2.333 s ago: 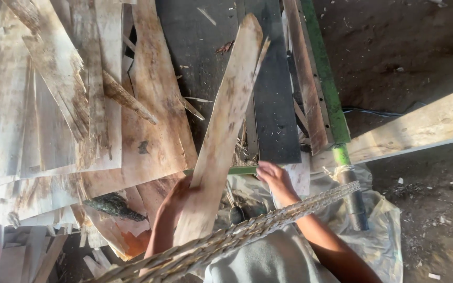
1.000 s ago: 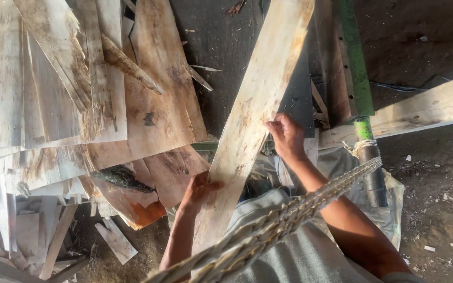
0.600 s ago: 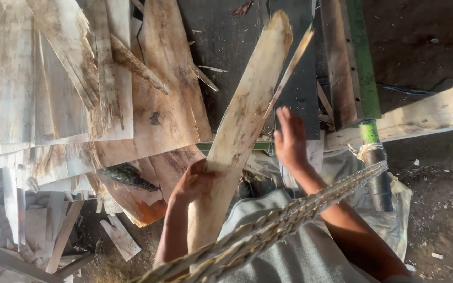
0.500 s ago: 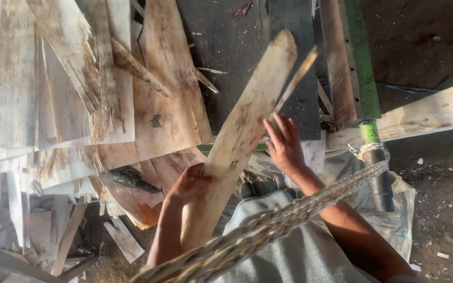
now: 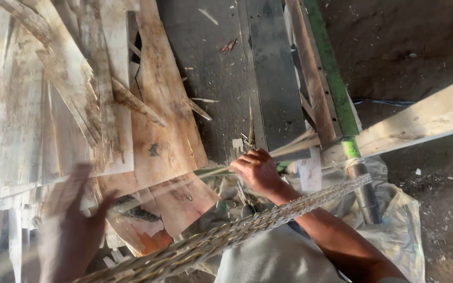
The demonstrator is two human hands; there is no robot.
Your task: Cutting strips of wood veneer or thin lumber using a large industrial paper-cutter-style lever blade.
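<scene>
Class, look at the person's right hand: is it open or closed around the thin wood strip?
Closed. The right hand curls its fingers around the thin wood strip, knuckles bent. The left hand is too blurred to judge.

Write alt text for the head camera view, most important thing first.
A person's right hand grips thin wood slivers at the edge of a dark metal machine bed, while the blurred left hand reaches toward stacked veneer sheets. A braided rope crosses the foreground.
</scene>
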